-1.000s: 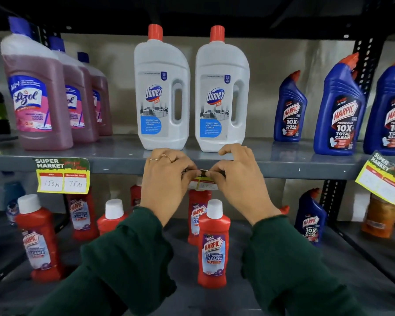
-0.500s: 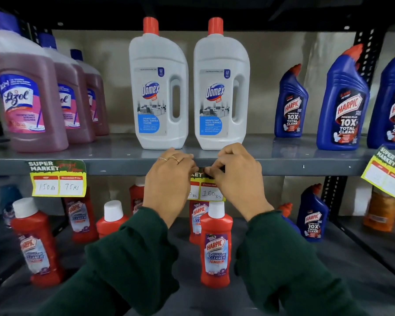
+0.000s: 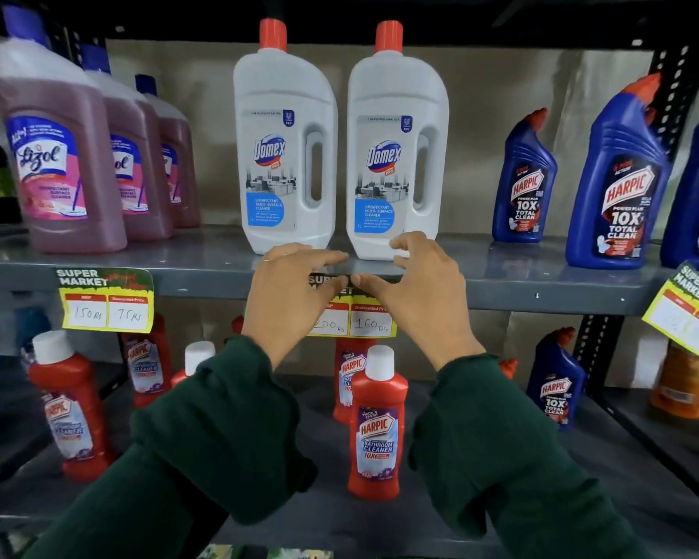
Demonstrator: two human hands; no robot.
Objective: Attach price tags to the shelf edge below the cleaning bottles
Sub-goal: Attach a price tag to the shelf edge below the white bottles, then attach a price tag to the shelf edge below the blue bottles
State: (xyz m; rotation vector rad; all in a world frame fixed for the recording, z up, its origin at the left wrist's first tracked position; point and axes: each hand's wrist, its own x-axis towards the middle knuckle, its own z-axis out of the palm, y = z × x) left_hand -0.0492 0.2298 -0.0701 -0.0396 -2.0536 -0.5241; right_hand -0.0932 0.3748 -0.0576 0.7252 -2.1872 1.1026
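A yellow price tag (image 3: pixel 370 322) reading 200 and 160 hangs flat from the grey shelf edge (image 3: pixel 541 294), below two white Domex bottles (image 3: pixel 285 155). My left hand (image 3: pixel 287 294) and my right hand (image 3: pixel 418 292) flank its dark top strip. Both thumbs press that strip against the edge, while the fingers reach over the shelf top, spread near the bottle bases. The left part of the tag is hidden by my left hand. Another tag (image 3: pixel 106 300), marked 150 and 75, is fixed under the Lizol bottles (image 3: pixel 57 155). A third tag (image 3: pixel 686 312) hangs tilted at the right.
Blue Harpic bottles (image 3: pixel 618 187) stand at the right of the upper shelf. On the lower shelf are several red Harpic bathroom cleaner bottles (image 3: pixel 376 429), one directly below my hands. A perforated black upright (image 3: pixel 594 349) stands at the right.
The tag, folded up between my fingers a second ago, now hangs down flat showing both prices. My fingers have spread apart along the shelf edge, and the view has moved closer.
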